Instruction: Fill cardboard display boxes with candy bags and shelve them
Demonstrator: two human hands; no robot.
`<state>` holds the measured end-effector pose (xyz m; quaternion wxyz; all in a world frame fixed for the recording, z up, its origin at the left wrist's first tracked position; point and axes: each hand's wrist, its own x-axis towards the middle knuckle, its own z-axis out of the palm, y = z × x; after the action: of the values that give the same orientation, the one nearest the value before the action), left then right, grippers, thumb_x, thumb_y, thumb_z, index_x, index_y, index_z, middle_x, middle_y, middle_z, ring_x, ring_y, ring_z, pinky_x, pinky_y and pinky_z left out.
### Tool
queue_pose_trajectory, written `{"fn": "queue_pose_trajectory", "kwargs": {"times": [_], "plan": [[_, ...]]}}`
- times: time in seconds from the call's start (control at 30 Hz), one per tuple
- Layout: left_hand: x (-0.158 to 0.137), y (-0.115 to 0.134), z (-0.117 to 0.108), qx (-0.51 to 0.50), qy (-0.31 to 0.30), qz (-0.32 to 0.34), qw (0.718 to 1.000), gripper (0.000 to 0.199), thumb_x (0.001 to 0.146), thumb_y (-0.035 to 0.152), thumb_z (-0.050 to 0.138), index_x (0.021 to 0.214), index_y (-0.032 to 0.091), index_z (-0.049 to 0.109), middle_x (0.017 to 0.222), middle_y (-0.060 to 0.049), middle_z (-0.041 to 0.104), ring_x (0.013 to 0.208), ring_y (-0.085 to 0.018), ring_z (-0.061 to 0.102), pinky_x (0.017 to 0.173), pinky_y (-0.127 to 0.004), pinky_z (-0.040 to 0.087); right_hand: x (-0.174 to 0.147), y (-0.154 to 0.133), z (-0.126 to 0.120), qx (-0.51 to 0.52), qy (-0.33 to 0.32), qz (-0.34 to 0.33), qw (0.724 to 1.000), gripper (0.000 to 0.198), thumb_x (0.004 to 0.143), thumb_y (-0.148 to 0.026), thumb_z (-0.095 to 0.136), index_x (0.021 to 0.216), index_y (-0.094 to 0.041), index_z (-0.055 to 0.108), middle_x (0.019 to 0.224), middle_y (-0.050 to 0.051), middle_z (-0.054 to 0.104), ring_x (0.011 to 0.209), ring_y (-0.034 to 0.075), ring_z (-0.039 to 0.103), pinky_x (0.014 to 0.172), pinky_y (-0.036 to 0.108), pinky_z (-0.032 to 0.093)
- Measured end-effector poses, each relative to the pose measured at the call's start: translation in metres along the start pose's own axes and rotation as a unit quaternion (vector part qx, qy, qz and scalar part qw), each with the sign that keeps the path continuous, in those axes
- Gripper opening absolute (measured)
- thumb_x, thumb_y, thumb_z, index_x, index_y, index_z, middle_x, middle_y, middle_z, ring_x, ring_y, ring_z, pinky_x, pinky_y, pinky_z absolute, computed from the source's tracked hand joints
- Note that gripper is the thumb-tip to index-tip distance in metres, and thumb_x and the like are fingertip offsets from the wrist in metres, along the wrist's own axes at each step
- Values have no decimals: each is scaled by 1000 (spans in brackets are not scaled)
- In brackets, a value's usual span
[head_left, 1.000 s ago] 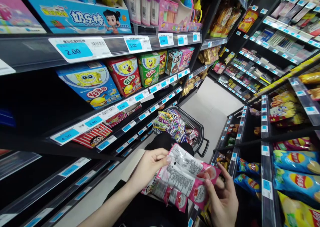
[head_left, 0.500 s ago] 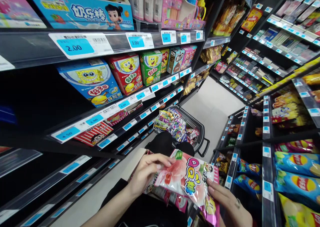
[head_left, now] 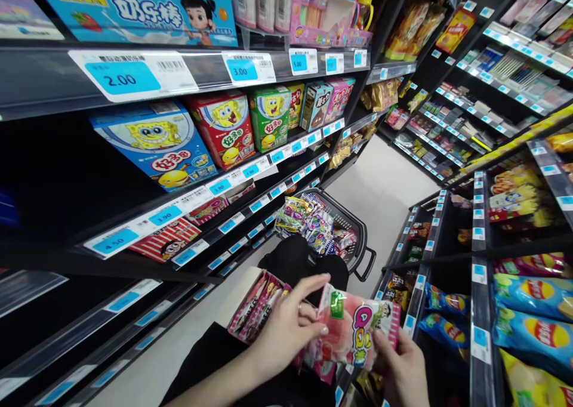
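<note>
A pink gummy candy bag (head_left: 342, 329), printed with large "QQ" lettering, is held between both hands above my lap. My left hand (head_left: 286, 326), a ring on one finger, is closed at the bag's left edge. On the opposite side my right hand (head_left: 400, 365) grips the bag, thumb on its front. An open cardboard box (head_left: 244, 284) packed with pink packets (head_left: 257, 305) sits left of my left hand, partly covered by that forearm. More pink packaging (head_left: 324, 370) shows below the held bag.
Beyond my knees, a dark shopping basket (head_left: 358, 225) holds several candy bags (head_left: 316, 225) on the pale floor (head_left: 380, 177). Shelves with snack boxes (head_left: 224, 126) and price tags line the left. On the right stand shelves with chip bags (head_left: 532, 326).
The candy bag has shifted right, with its lower end now folded or tilted from view. My left hand moved right and curled at its edge, uncovering the box of pink packets.
</note>
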<state>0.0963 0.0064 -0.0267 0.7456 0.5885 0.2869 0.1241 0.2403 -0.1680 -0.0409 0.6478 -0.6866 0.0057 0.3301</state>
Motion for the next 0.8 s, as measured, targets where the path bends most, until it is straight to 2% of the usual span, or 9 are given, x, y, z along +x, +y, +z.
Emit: {"fn": "queue_pose_trajectory", "kwargs": {"times": [0.07, 0.17, 0.27, 0.37, 0.47, 0.53, 0.6, 0.7, 0.8], "plan": [[-3, -2, 6, 196, -43, -6, 980, 51, 80, 12, 55, 129, 25, 53, 112, -9, 68, 81, -19, 65, 76, -30, 51, 13, -1, -21, -101, 59, -35, 993, 43, 57, -44, 84, 86, -15, 72, 79, 7, 77, 69, 26, 70, 61, 33, 56], [-7, -9, 14, 449, -126, -29, 884, 46, 80, 18, 58, 126, 14, 58, 100, -16, 71, 91, -33, 67, 79, -41, 50, 39, -3, -40, -320, 160, -118, 927, 43, 63, -54, 75, 83, -17, 72, 69, 3, 74, 65, 24, 66, 59, 29, 50], [-8, -30, 24, 578, -137, -46, 803, 61, 73, 15, 64, 131, 4, 53, 98, -23, 70, 84, -39, 67, 70, -43, 51, 75, 0, -38, -421, 196, -145, 873, 34, 75, -53, 65, 79, -19, 70, 61, 3, 68, 63, 25, 63, 59, 30, 44], [-10, -60, 35, 637, -114, -25, 762, 59, 70, 3, 56, 129, 6, 56, 84, -21, 71, 73, -35, 68, 60, -39, 49, 125, 4, -21, -427, 192, -130, 874, 25, 84, -41, 60, 86, -17, 68, 73, 5, 68, 74, 24, 63, 71, 34, 46], [-10, -75, 40, 653, -118, -22, 748, 40, 66, -2, 50, 98, 10, 73, 73, -17, 70, 71, -33, 67, 61, -37, 46, 178, 5, -4, -420, 172, -94, 886, 22, 90, -34, 59, 99, -15, 64, 97, 4, 66, 88, 19, 63, 81, 39, 50], [-9, -70, 38, 646, -131, -42, 751, 30, 66, -1, 49, 79, 11, 73, 68, -15, 69, 70, -32, 67, 62, -36, 45, 205, 2, 6, -404, 152, -68, 899, 24, 91, -33, 58, 108, -16, 61, 109, 6, 63, 94, 19, 63, 83, 40, 51], [-7, -55, 31, 632, -134, -57, 761, 28, 70, 2, 47, 76, 11, 72, 68, -16, 70, 71, -31, 68, 63, -36, 46, 216, 0, 13, -383, 113, -47, 916, 27, 91, -33, 57, 112, -16, 59, 112, 6, 62, 94, 19, 63, 81, 39, 53], [-7, -32, 19, 605, -100, -63, 788, 33, 82, 11, 40, 83, 11, 73, 76, -17, 73, 76, -32, 70, 66, -40, 50, 194, 5, 20, -344, -3, -21, 939, 25, 92, -37, 55, 102, -14, 61, 90, 2, 66, 74, 14, 64, 69, 32, 54], [-10, -21, 14, 582, -77, -68, 807, 38, 87, 15, 34, 88, 12, 72, 80, -16, 74, 77, -32, 70, 69, -43, 51, 131, 19, 23, -299, -160, 4, 941, 42, 86, -54, 56, 84, -13, 64, 54, -3, 59, 49, 13, 58, 54, 28, 50]]}}
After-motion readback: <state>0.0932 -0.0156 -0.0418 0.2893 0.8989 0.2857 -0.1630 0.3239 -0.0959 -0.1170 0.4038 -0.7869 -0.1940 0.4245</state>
